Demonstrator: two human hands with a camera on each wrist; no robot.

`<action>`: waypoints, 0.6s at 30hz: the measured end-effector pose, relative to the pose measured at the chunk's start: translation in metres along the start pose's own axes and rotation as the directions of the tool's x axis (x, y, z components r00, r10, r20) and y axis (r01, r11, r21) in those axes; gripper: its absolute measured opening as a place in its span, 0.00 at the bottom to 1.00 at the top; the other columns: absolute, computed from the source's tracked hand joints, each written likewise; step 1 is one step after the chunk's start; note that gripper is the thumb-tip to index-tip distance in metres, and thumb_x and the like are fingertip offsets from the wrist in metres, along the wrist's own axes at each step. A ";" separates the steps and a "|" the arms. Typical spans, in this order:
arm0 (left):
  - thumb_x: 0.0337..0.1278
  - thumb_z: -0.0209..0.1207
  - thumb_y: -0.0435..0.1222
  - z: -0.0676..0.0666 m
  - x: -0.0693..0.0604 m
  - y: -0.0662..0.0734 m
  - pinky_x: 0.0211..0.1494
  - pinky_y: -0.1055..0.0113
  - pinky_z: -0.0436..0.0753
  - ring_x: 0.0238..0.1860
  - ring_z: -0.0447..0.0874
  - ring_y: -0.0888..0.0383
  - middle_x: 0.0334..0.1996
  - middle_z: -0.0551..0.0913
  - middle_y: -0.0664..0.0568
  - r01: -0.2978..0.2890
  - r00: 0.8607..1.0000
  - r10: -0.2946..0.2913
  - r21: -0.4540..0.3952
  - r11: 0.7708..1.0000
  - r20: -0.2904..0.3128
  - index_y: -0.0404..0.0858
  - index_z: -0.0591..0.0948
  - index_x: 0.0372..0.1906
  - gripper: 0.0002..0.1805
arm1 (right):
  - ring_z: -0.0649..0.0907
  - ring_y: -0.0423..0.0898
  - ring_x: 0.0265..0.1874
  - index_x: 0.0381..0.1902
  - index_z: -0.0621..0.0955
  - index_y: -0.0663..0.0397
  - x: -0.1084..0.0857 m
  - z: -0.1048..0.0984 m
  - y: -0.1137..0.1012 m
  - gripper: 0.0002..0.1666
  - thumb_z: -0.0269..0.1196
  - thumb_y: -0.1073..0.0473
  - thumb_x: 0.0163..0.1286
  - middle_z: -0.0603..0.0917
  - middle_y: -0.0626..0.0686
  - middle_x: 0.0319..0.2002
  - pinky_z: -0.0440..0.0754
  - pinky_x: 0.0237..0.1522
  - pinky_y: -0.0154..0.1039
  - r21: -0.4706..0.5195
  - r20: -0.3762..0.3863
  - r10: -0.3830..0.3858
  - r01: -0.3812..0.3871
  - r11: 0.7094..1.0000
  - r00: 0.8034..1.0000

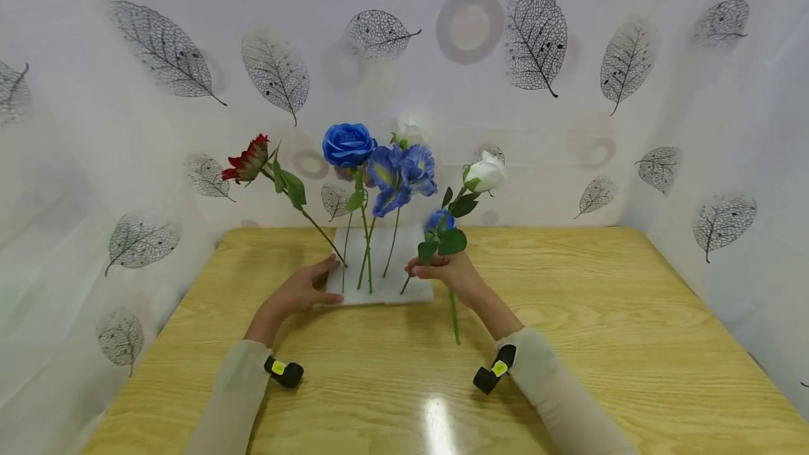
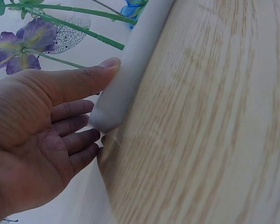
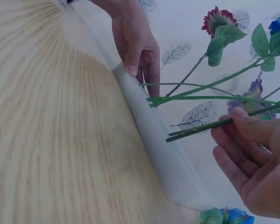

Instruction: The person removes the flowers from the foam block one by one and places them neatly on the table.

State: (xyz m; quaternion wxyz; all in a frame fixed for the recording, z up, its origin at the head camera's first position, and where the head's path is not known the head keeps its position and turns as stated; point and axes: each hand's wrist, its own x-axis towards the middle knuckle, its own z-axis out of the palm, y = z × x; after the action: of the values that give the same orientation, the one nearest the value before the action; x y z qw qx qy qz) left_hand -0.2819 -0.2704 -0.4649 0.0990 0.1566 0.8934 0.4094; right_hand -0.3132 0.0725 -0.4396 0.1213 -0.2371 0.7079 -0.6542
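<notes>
My left hand [image 1: 310, 290] holds the left end of a white foam board [image 1: 413, 290], thumb along its front edge and fingers at its side. Several artificial flowers stand on the board: a leaning red flower [image 1: 248, 160], a blue rose [image 1: 349, 145], a blue-purple iris [image 1: 402, 174] and a paler rose [image 1: 409, 133] behind. In my right hand [image 1: 451, 276], a white rose [image 1: 485, 173] is pinched by its stem [image 3: 210, 125], the lower end at the board's right front. A second blue rose [image 1: 440, 221] shows behind leaves beside that hand.
All this is on a wood-grain table [image 1: 569, 314]. A green stem [image 1: 454, 318] extends below my right hand over the table. Behind hangs a white curtain [image 1: 404, 83] printed with dark leaves.
</notes>
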 end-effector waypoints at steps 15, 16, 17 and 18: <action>0.59 0.72 0.42 0.000 0.000 0.003 0.79 0.40 0.59 0.79 0.51 0.34 0.80 0.49 0.35 0.014 1.000 -0.014 0.000 1.000 0.000 0.29 0.59 0.78 0.49 | 0.89 0.42 0.44 0.42 0.89 0.66 0.001 0.010 0.001 0.11 0.71 0.63 0.66 0.92 0.57 0.43 0.87 0.50 0.36 -0.062 -0.095 0.025 -0.031 0.998 0.995; 0.59 0.72 0.41 0.000 0.000 0.003 0.79 0.40 0.58 0.80 0.51 0.34 0.80 0.49 0.35 0.016 1.000 -0.016 -0.001 1.000 0.000 0.29 0.59 0.78 0.49 | 0.89 0.42 0.44 0.42 0.89 0.66 0.001 0.011 0.001 0.11 0.71 0.63 0.66 0.92 0.57 0.44 0.87 0.51 0.36 -0.067 -0.095 0.023 -0.030 0.997 0.995; 0.59 0.72 0.41 0.000 0.000 0.002 0.79 0.40 0.58 0.80 0.51 0.34 0.80 0.49 0.35 0.017 1.000 -0.017 -0.005 1.000 0.000 0.29 0.59 0.78 0.49 | 0.89 0.42 0.44 0.42 0.89 0.66 0.001 0.011 0.001 0.11 0.71 0.63 0.66 0.92 0.57 0.44 0.87 0.51 0.36 -0.070 -0.096 0.023 -0.029 0.997 0.995; 0.59 0.72 0.41 0.000 0.000 0.002 0.80 0.40 0.58 0.80 0.50 0.35 0.81 0.49 0.35 0.019 1.000 -0.019 -0.008 1.000 0.000 0.29 0.59 0.78 0.49 | 0.89 0.42 0.45 0.42 0.90 0.65 0.001 0.011 0.000 0.11 0.71 0.63 0.66 0.92 0.57 0.44 0.87 0.51 0.36 -0.073 -0.095 0.023 -0.030 0.997 0.995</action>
State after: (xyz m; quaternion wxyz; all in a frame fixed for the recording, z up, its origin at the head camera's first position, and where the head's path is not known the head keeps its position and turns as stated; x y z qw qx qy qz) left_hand -0.2810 -0.2694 -0.4635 0.1036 0.1479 0.8930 0.4121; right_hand -0.3086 0.0625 -0.4412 0.0875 -0.2010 0.7397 -0.6362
